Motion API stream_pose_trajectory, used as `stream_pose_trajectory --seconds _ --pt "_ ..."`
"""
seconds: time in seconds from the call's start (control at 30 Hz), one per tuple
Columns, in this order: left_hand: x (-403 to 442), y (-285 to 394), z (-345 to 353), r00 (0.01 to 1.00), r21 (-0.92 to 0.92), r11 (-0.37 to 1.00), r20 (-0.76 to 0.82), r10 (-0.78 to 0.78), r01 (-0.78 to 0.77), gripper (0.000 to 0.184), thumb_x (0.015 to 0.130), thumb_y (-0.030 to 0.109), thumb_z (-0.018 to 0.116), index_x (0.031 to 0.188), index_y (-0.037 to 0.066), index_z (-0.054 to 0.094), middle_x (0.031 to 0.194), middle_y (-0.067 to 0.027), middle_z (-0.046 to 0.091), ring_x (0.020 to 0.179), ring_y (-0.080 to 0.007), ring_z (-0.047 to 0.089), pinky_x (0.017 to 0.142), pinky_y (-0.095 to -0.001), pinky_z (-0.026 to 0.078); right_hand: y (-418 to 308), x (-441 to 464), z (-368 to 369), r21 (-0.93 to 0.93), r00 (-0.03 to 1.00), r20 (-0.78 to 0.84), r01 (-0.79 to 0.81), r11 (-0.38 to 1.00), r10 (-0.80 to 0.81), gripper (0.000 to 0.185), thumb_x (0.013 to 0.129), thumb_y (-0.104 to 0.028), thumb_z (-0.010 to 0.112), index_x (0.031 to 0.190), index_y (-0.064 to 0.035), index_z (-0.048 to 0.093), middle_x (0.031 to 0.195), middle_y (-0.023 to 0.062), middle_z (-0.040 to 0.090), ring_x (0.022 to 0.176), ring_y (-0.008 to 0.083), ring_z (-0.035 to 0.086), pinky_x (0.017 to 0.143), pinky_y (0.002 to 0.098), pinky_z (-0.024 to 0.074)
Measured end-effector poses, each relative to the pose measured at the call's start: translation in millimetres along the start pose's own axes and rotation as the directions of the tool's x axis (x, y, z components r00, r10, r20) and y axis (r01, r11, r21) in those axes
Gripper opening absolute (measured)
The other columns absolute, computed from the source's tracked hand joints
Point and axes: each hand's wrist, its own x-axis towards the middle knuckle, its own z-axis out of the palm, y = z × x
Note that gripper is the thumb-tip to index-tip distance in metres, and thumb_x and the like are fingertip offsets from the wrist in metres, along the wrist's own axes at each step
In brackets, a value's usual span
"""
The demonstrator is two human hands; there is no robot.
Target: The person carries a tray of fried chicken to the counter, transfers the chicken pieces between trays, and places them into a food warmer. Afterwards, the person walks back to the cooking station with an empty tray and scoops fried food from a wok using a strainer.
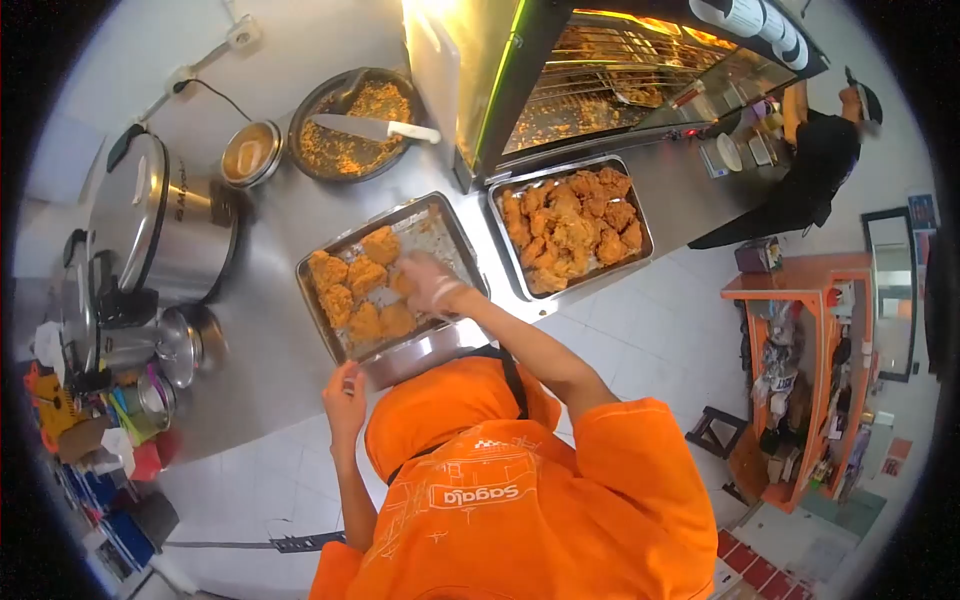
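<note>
My right hand [432, 284], in a clear plastic glove, reaches over a metal tray [462, 235] on the steel counter. Its fingers are blurred, beside or over a piece of fried chicken [401, 284]; whether they grip it I cannot tell. Several more golden fried chicken pieces [366, 274] lie in the left and near part of that tray, and crumbs and grease mark its bare far end. My left hand [346, 398], bare, is just off the tray's near left corner. Its fingers appear loosely bent and apart, with no visible object in them.
Right of my tray, a second tray [648, 240] is heaped with fried chicken below a lit warming cabinet [500, 90]. A knife [360, 127] lies across a dark crumb-filled bowl [298, 150]. Large steel pots [180, 215] stand left. A person in black [815, 165] works at far right.
</note>
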Motion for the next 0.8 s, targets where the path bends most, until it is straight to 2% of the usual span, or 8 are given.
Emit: stream_pose_trajectory --seconds 0.07,0.13,0.2,0.27,0.33,0.4,0.5,0.8 --pt "-4.4 -8.4 2.8 0.999 -0.034 0.999 -0.011 -0.042 0.042 0.020 0.091 0.011 0.062 0.108 0.002 0.065 0.091 -0.0112 0.066 0.072 -0.0184 0.063 0.060 -0.0300 0.052 7.0 -16.4 -23.4 0.215 0.990 -0.085 -0.091 0.972 0.111 0.037 0.077 -0.008 0.059 0.113 -0.0073 0.054 0.108 0.0200 0.055 0.105 0.0371 0.054 0.090 0.0458 0.0461" --pt "-8.3 -4.2 1.0 0.998 -0.049 0.997 0.006 -0.066 0.066 0.020 0.091 0.010 0.062 0.109 0.002 0.065 0.091 -0.0110 0.066 0.072 -0.0182 0.063 0.060 -0.0299 0.051 26.4 -36.5 -42.3 0.911 0.843 0.347 -0.407 0.063 0.412 0.044 0.077 -0.005 0.055 0.121 -0.0070 0.052 0.113 0.0190 0.055 0.110 0.0353 0.054 0.094 0.0462 0.0458" --pt "-9.0 -6.6 3.6 0.996 -0.063 0.994 0.020 -0.085 0.086 0.020 0.090 0.010 0.062 0.109 0.002 0.064 0.091 -0.0108 0.066 0.072 -0.0181 0.063 0.059 -0.0298 0.051 10.1 -71.0 -94.0 0.953 0.913 0.237 -0.152 -0.263 0.331 0.047 0.077 -0.007 0.056 0.124 -0.0018 0.048 0.120 0.0184 0.054 0.109 0.0302 0.057 0.094 0.0424 0.0517" --pt "-7.5 -17.6 8.0 0.996 -0.030 0.996 0.010 -0.087 0.087 0.020 0.090 0.010 0.062 0.109 0.002 0.064 0.091 -0.0105 0.066 0.072 -0.0176 0.063 0.059 -0.0297 0.051 16.0 -112.9 -121.1 0.993 0.829 0.118 -0.100 -0.063 0.546 0.047 0.077 -0.009 0.056 0.123 -0.0014 0.049 0.124 0.0182 0.053 0.111 0.0306 0.057 0.096 0.0408 0.0506" --pt "-4.9 -8.4 8.1 0.994 -0.041 0.993 0.016 -0.110 0.111 0.020 0.090 0.009 0.062 0.109 0.002 0.064 0.091 -0.0105 0.066 0.072 -0.0177 0.063 0.059 -0.0298 0.051 70.5 -145.8 -107.8 0.867 0.685 -0.479 0.271 0.419 0.548 0.047 0.076 -0.011 0.059 0.122 -0.0025 0.050 0.127 0.0175 0.052 0.112 0.0314 0.056 0.098 0.0406 0.0476" --pt "0.4 1.3 10.1 0.992 -0.055 0.991 0.031 -0.118 0.120 0.021 0.090 0.009 0.063 0.109 0.002 0.064 0.090 -0.0105 0.066 0.072 -0.0177 0.063 0.059 -0.0298 0.051 93.4 -167.7 -120.8 0.430 0.369 -0.824 -0.088 0.898 0.431 0.047 0.075 -0.013 0.063 0.120 -0.0035 0.051 0.123 0.0178 0.054 0.110 0.0339 0.057 0.099 0.0407 0.0450" --pt "3.0 4.6 12.8 0.991 -0.024 0.993 0.067 -0.113 0.115 0.021 0.089 0.010 0.064 0.109 0.004 0.066 0.092 -0.0105 0.067 0.075 -0.0175 0.064 0.061 -0.0301 0.051 119.1 -188.1 -126.0 -0.102 0.456 -0.847 -0.646 0.757 0.275 0.051 0.072 -0.010 0.069 0.119 -0.0026 0.052 0.120 0.0213 0.056 0.115 0.0359 0.052 0.105 0.0455 0.0389" --pt "18.8 17.0 10.3 0.995 0.058 0.998 0.097 0.016 -0.021 0.022 0.089 0.011 0.065 0.109 0.002 0.065 0.093 -0.0108 0.067 0.076 -0.0179 0.064 0.061 -0.0300 0.051 144.9 -140.7 -166.8 -0.143 0.564 -0.782 -0.578 0.803 0.266 0.067 0.072 -0.032 0.080 0.126 -0.0051 0.052 0.119 0.0181 0.060 0.110 0.0380 0.056 0.099 0.0481 0.0420"
